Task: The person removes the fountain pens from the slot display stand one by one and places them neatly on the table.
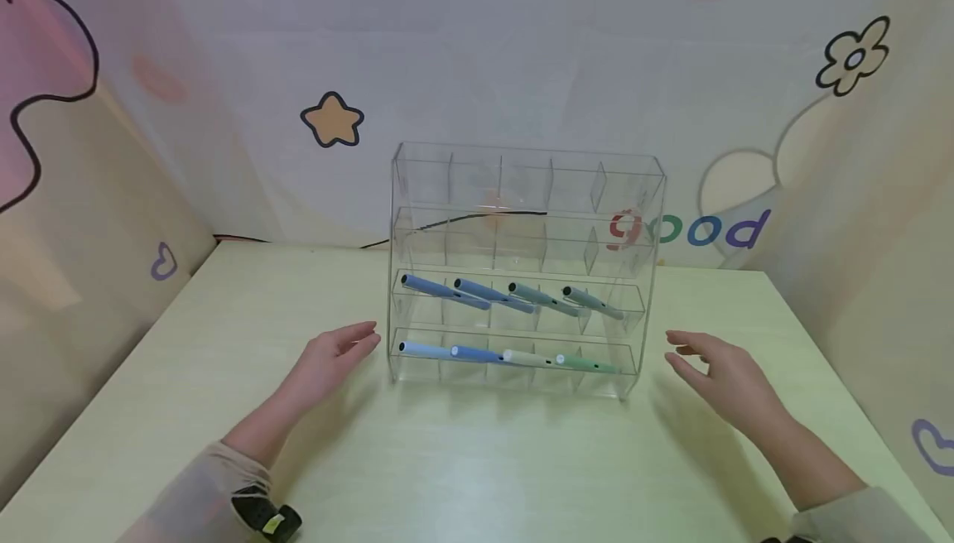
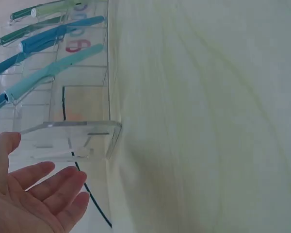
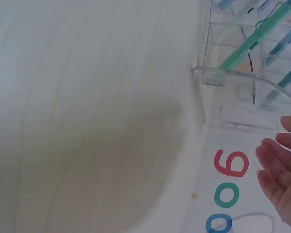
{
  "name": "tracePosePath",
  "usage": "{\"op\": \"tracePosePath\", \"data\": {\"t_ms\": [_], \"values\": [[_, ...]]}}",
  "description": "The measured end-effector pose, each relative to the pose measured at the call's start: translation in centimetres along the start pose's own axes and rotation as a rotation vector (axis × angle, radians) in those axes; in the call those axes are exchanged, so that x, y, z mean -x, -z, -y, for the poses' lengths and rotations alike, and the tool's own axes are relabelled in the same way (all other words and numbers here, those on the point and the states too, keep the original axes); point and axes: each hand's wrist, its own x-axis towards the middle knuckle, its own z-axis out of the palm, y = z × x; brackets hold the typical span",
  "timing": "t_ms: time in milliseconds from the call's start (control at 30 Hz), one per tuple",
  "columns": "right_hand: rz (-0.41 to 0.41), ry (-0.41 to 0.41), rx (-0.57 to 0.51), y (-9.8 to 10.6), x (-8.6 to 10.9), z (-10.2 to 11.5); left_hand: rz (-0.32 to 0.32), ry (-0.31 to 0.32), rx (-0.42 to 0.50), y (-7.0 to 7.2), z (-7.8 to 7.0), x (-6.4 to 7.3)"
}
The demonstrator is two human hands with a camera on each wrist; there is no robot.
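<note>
Clear rack: The clear rack [image 1: 523, 238] stands upright towards the far side of the pale table [image 1: 477, 468], between the two hands; its four tiers are split by thin dividers.
Higher pen row: In the second tier from the bottom lie four slanted pens; from left to right I see a blue pen [image 1: 432, 286], a second blue pen [image 1: 488, 293], a grey-green pen [image 1: 540, 298] and a second grey-green pen [image 1: 592, 301], their dark ends facing the near side.
Bottom pen row: Below them, again left to right, are a pale blue pen [image 1: 425, 350], a deeper blue pen [image 1: 477, 355], a cream pen [image 1: 527, 358] and a green pen [image 1: 589, 364].
Left hand: The left hand [image 1: 331, 365] is just beside the rack's left end, fingertips pointing at it, with a small gap between.
Right hand: The right hand [image 1: 726, 377] mirrors it just beyond the right end, also apart from the rack.
Grip: Both hands are loose, fingers extended and slightly bent, thumbs held away, pinching nothing.
Left wrist: A black device [image 1: 267, 514] is strapped over the light sleeve [image 1: 194, 493].
Backdrop: On the far cloth are an orange star [image 1: 332, 119] at left, and at right a flower [image 1: 853, 56] above colourful "good" lettering [image 1: 704, 230].
</note>
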Motion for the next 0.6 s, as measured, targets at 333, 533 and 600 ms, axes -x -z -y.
{"op": "tracePosePath", "data": {"t_ms": [333, 533, 600], "values": [[-0.21, 0.13, -0.064, -1.1, 0.0, 2.3, 0.079, 0.039, 0.1, -2.0, -0.3, -0.7], [-0.335, 0.18, -0.1, -1.4, -0.1, 2.9, 0.074, 0.061, 0.066, -2.0, -1.1, -0.6], [-0.311, 0.203, -0.098, -1.6, -0.3, 3.2, 0.076, 0.074, 0.052, -1.9, -1.6, -0.6]]}}
